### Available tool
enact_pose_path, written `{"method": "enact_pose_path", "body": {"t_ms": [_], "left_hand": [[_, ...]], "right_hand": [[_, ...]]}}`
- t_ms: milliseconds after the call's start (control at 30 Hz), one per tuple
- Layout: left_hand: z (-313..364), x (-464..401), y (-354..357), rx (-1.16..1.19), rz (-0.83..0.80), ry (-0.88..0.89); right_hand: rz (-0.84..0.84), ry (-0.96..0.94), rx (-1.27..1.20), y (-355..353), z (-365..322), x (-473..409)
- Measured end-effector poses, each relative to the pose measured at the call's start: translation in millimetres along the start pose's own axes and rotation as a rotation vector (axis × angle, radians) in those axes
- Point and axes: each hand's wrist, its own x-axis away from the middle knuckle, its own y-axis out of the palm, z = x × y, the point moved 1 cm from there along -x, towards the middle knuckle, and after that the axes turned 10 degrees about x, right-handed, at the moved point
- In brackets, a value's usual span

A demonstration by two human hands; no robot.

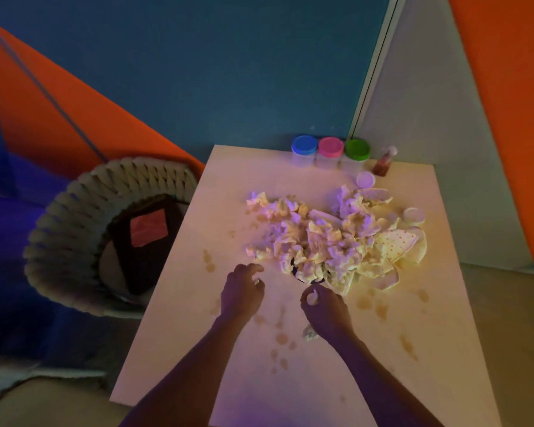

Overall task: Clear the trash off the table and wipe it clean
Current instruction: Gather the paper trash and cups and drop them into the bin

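1. Trash pile [318,238]: crumpled napkins heaped mid-table, toward the far right; crushed paper plates [396,245] at its right edge, one with red dots; small white cups [413,214] just beside them.
2. Table [198,318]: pale top; brown stains [209,261] scattered on the near half, left and right of the arms; one small scrap [309,333] lies under the right wrist.
3. Left hand [242,292]: above the table just short of the pile's near-left edge; fingers loosely curled, nothing seen in them; not touching the pile.
4. Right hand [326,312]: at the pile's near edge; fingers curled round a small white bit [312,298], thumb and forefinger pinching it; a dark item [305,277] sits in the pile right ahead of the fingertips, cannot tell what it is.
5. Hands are near each other, not touching; both forearms come in from the near edge.
6. Far edge: three clear jars in a row, lids blue [304,145], pink [330,147], green [357,150]; touching or nearly so; a small spray bottle [384,163] with reddish contents just right of them; a round white lid [365,179] in front of the green jar.
7. Left of the table: woven basket [74,211], dark liner inside, a red square piece [148,231] lying in it; basket rim near the table's left edge.
8. Background: blue wall, orange panels left and right; lighting dim and purple-tinted, fine detail blurred.
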Motion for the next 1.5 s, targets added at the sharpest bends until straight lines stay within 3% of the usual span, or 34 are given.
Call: {"method": "enact_pose_path", "body": {"t_ms": [233, 400, 533, 700, 900, 1200, 1333, 1500], "left_hand": [[-7.4, -75.5, 0.5, -0.232, -0.172, 0.092], [-14.1, -102.0, 11.0, -0.36, -0.289, 0.199], [-20.7, -109.0, 6.6, -0.302, -0.339, 0.209], [-29.8, -125.0, -11.7, -0.042, -0.248, 0.209], [-18.6, -179.5, -29.8, 0.047, -0.016, 0.23], [29.0, -251.1, -12.0, -0.144, -0.126, 0.25], [25.3, -265.2, 1.7, -0.308, -0.194, 0.195], [17.0, -260.6, -4.8, -0.237, -0.167, 0.183]], "right_hand": [[0.059, 0.144, 0.017, 1.9, -45.8, -42.6], [0.003, 0.25, 0.116, 18.3, -62.5, -70.4], [-0.029, 0.323, 0.148, 37.9, -68.0, -82.9], [0.077, 0.345, 0.265, 50.6, -73.4, -91.8], [0.07, 0.355, 0.271, 45.8, -83.1, -99.1], [-0.089, 0.392, 0.017, 32.2, -79.0, -92.9], [-0.041, 0.347, 0.004, 27.5, -76.4, -95.5], [0.042, 0.359, -0.111, 17.6, -74.8, -100.1]]}}
